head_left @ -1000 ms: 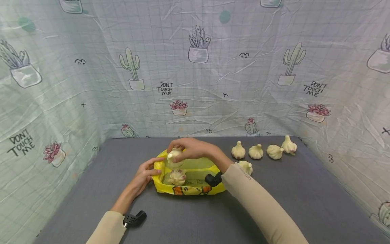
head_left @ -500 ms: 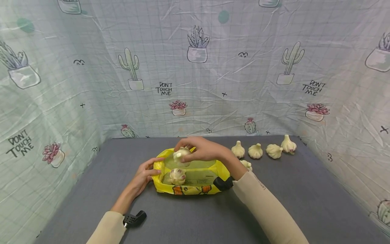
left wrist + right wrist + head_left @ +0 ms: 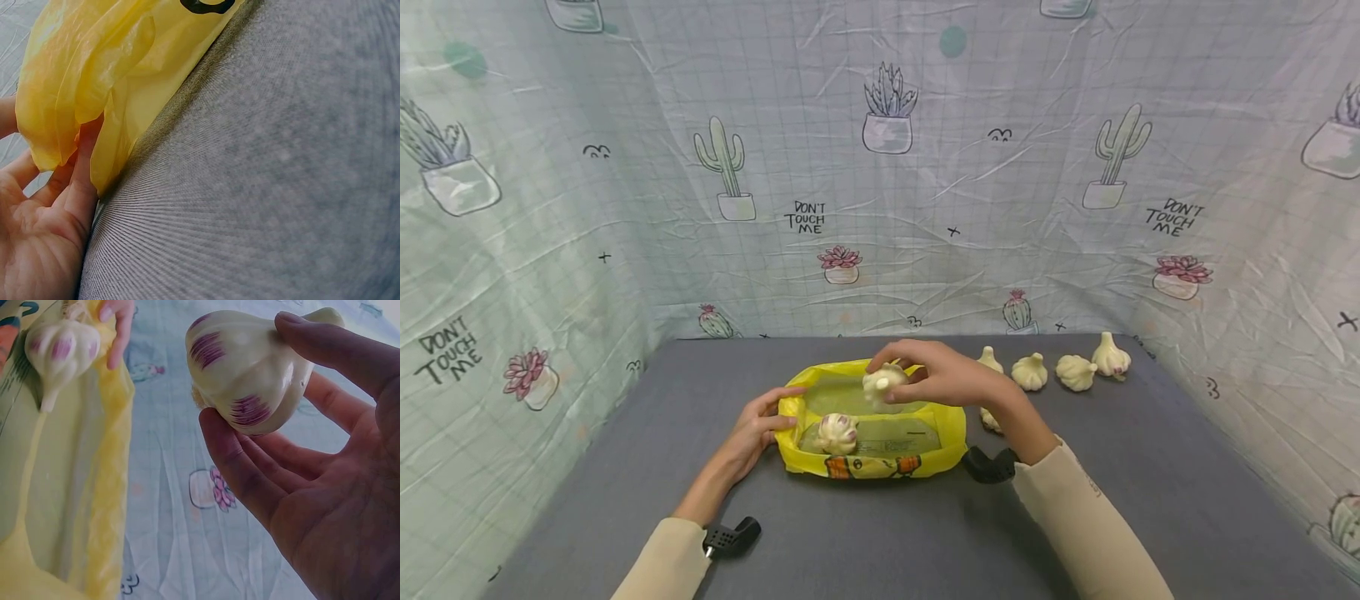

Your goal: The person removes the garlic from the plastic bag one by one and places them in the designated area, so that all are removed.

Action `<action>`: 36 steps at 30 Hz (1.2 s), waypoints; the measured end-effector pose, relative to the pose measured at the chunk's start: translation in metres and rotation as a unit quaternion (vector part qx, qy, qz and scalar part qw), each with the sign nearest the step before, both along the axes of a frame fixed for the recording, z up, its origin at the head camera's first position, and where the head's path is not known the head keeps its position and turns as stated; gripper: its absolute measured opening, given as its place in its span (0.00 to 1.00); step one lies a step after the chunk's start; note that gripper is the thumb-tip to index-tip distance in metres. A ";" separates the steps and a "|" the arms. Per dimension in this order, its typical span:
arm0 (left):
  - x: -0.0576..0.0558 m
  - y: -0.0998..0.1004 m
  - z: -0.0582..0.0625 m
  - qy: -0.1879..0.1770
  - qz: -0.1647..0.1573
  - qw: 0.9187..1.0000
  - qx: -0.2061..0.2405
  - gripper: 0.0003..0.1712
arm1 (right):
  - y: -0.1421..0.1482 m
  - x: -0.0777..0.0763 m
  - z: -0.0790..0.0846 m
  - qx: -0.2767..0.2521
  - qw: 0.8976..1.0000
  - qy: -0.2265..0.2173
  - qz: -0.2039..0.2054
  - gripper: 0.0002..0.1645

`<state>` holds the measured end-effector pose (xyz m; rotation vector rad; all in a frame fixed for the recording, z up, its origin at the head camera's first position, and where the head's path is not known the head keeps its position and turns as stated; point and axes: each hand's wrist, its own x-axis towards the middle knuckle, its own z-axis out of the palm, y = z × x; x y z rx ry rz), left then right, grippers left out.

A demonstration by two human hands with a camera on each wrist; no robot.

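My right hand (image 3: 951,373) holds a garlic bulb (image 3: 884,385) above the back right part of a yellow plastic bag (image 3: 951,437). In the right wrist view, the thumb and fingertips pinch this white bulb (image 3: 244,372) with purple streaks. A second garlic bulb (image 3: 837,434) lies inside the bag, toward its front left. The bag rests flat with its mouth spread wide. At its left end my left hand (image 3: 756,429) grips the edge; in the left wrist view some fingers (image 3: 81,181) are tucked into the yellow folds.
Several garlic bulbs stand at the back right of the grey table (image 3: 820,542), among them an upright one (image 3: 1111,356) and a tilted one (image 3: 1076,372). Another bulb (image 3: 991,421) is mostly hidden behind the right wrist. A printed cloth (image 3: 925,208) walls the back and sides.
My right hand has carried the garlic bulb rightward over the bag, from its left end toward its right. The left hand and the bulb inside the bag have stayed put.
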<state>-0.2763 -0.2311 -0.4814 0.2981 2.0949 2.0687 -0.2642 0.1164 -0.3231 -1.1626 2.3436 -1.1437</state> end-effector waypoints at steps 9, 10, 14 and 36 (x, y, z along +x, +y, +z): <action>-0.001 -0.001 -0.001 0.004 0.000 1.000 -0.009 0.34 | 0.023 0.009 -0.006 -0.012 1.000 -0.004 -0.018 0.22; -0.001 -0.001 -0.001 0.005 0.001 1.000 -0.011 0.34 | 0.026 0.009 -0.007 -0.013 1.000 -0.004 -0.019 0.22; -0.002 0.000 -0.001 0.002 0.002 1.000 -0.012 0.34 | 0.034 0.010 -0.011 -0.014 1.000 -0.006 -0.026 0.22; -0.002 0.001 0.000 -0.003 0.000 1.000 -0.005 0.35 | 0.072 0.007 -0.029 -0.031 0.998 -0.006 -0.059 0.22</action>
